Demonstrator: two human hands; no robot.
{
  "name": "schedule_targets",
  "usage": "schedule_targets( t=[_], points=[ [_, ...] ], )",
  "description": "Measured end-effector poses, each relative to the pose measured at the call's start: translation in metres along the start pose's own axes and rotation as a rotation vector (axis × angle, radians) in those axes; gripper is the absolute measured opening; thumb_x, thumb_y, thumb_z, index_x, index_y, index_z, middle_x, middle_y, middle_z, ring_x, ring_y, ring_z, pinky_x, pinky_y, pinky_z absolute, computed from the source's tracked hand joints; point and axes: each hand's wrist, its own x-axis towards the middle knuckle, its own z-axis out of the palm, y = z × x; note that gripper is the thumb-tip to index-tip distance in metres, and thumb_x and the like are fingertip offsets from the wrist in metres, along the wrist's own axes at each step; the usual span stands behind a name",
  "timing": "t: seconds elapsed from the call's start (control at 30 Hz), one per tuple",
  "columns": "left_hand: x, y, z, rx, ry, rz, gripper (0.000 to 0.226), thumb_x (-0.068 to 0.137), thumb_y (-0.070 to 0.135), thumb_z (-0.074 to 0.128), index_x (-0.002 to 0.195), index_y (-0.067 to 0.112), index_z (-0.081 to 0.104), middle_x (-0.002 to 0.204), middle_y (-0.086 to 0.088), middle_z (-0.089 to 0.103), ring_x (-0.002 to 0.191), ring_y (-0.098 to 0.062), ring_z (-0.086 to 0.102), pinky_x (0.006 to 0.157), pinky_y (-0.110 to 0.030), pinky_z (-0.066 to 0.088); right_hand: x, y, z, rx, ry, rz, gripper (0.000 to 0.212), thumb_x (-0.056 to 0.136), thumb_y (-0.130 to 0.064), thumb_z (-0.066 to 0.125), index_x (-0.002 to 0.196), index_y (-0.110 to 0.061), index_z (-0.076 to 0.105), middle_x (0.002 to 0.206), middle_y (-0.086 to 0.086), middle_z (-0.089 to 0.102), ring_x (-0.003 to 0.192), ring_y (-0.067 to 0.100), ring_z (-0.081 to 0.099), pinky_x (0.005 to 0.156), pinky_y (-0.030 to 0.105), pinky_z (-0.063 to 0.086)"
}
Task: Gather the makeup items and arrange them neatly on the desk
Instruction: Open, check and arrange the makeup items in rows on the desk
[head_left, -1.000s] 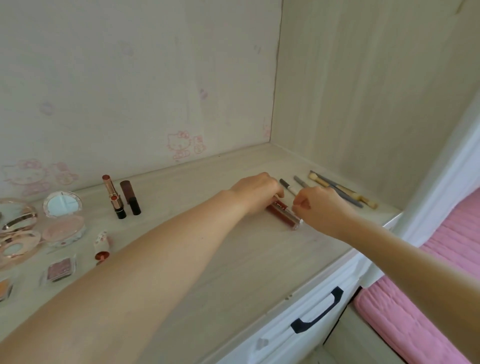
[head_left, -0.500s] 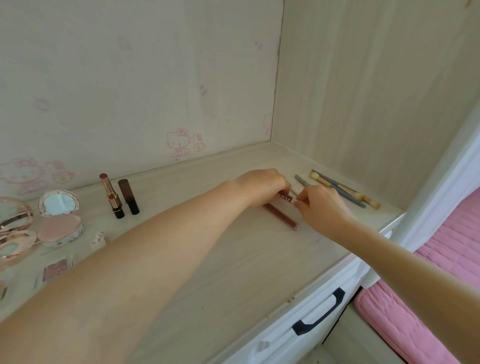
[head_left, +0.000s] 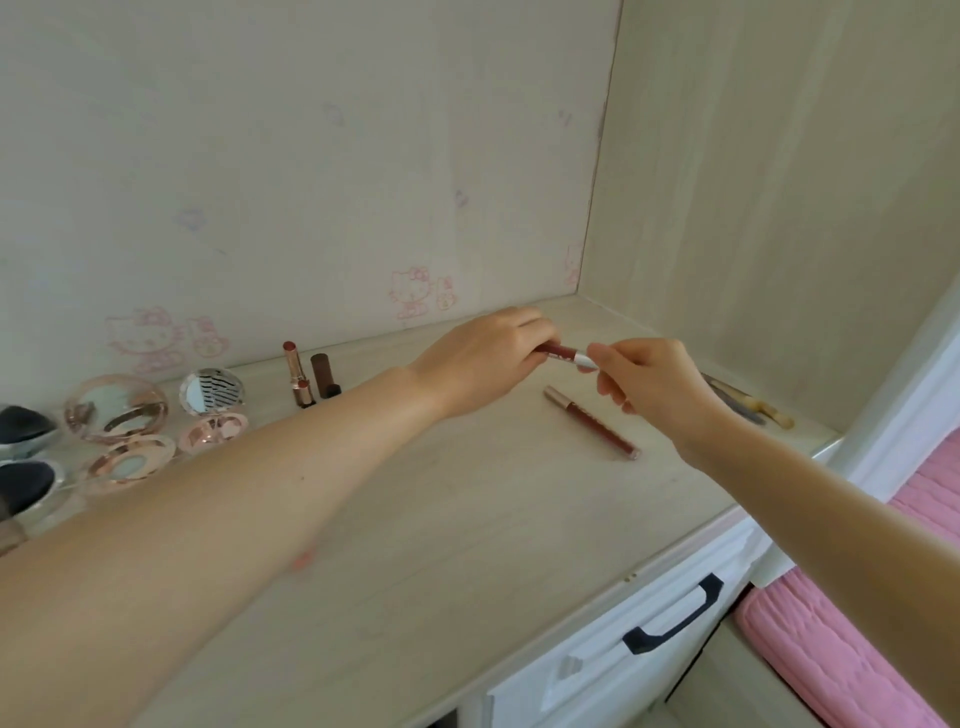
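Lip pencil (head_left: 563, 354) held above the surface (head_left: 467, 519) by both hands.
Left hand (head_left: 488, 358) grips the barrel, right hand (head_left: 644, 384) pinches the silver end; it is best laid parallel beside the gloss (head_left: 592, 423).

1. This is a home bedroom, at a built-in dressing desk (head_left: 467, 519) of pale wood grain.
2. Pink cartoon cat stickers (head_left: 415, 291) dot the back panel.
3. Makeup lies on the top: lipsticks (head_left: 298, 374), open mirror compacts (head_left: 210, 395), a lip gloss tube (head_left: 592, 423).
4. A white drawer with a black handle (head_left: 675, 613) sits below.
5. A pink quilted bedcover (head_left: 831, 649) lies just beside the desk.
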Motion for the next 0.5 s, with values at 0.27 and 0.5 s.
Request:
schedule_targets(
  t=[0.27,0.5],
  points=[
    [-0.083,-0.001,-0.043,-0.081,0.037,-0.127,0.012,0.093,0.021,0.06,0.101,0.014,0.055,0.095,0.006,0.054,0.082,-0.013,0.055,0.075,-0.033,0.047,-0.032,-0.03,0.05,0.202,-0.177,-0.025,0.028,0.095,-0.029,0.055,0.08,-0.012,0.072,0.052,-0.009,0.053,0.055,0.01,0.045,0.06,0.025,0.042],
    [-0.155,0.0,-0.072,-0.032,0.077,-0.209,0.011,0.089,0.021,0.065,0.093,0.015,0.056,0.091,0.009,0.051,0.077,-0.013,0.053,0.07,-0.033,0.045,-0.066,-0.052,0.096,0.207,-0.335,-0.069,0.03,0.093,-0.029,0.058,0.068,-0.018,0.07,0.061,-0.005,0.058,0.062,0.011,0.049,0.067,0.029,0.045]
  ],
)
